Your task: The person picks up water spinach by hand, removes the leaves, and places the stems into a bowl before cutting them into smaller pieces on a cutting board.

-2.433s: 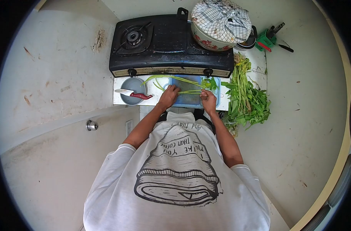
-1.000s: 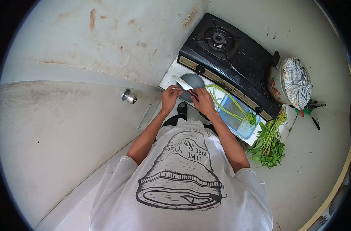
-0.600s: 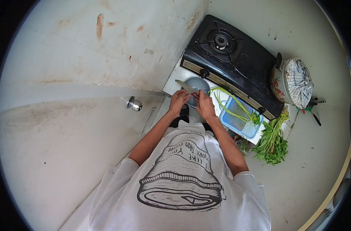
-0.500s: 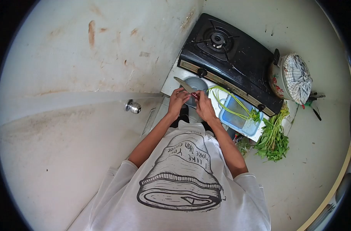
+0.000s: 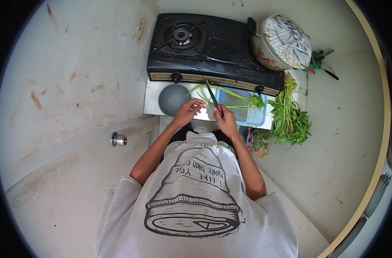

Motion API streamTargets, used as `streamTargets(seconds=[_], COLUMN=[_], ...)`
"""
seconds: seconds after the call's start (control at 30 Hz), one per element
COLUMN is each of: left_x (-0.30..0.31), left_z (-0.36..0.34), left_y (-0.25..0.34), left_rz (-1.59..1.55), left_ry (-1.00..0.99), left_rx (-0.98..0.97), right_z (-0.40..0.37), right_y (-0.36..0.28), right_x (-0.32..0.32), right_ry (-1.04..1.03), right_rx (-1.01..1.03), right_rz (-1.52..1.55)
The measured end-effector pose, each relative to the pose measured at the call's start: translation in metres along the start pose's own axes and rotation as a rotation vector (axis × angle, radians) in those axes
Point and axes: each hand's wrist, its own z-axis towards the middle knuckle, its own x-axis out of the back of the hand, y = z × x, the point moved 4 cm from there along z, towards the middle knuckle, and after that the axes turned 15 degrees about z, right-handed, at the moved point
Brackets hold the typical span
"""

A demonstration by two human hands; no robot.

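Observation:
My right hand (image 5: 226,122) is closed around the red handle of a knife (image 5: 212,94), whose blade points up and away toward the stove. Facing it is my left hand (image 5: 190,112), fingers loosely bent and apart, with nothing visible in them. That hand is close to the near right rim of a grey bowl (image 5: 173,99). Beyond the knife, long green vegetable stems (image 5: 234,93) stretch across a blue tray (image 5: 257,117), their leafy end on its right side.
A black gas stove (image 5: 230,47) fills the back of the counter. On its right end stands a pot (image 5: 264,53) topped with a checkered cloth (image 5: 287,38). A bunch of leafy greens (image 5: 292,122) hangs over the counter's right edge. At left is a door knob (image 5: 119,139).
The knife has swung from pointing left over the bowl to pointing toward the stove. My left hand has come away from it. The whole view has turned, shifting the counter leftward.

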Motion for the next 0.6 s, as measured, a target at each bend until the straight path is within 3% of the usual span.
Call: streamTargets(seconds=[0.07, 0.17, 0.27, 0.4, 0.6], left_x=[-0.024, -0.056, -0.088, -0.123, -0.146], left_z=[0.019, 0.040, 0.060, 0.077, 0.090], left_y=[-0.006, -0.001, -0.012, -0.011, -0.014], left_rz=[0.109, 0.339, 0.640, 0.830, 0.825], left_ry=[-0.013, 0.127, 0.212, 0.201, 0.225], left_rx=[0.005, -0.068, -0.283, -0.376, -0.359], right_z=[-0.011, -0.028, -0.050, -0.064, -0.077], right_y=[0.023, 0.062, 0.081, 0.117, 0.129], right_x=[0.034, 0.080, 0.117, 0.159, 0.199], right_ry=[0.031, 0.064, 0.098, 0.119, 0.138], right_rx=[-0.040, -0.100, -0.157, -0.155, -0.145], right_rz=[-0.032, 0.061, 0.118, 0.073, 0.015])
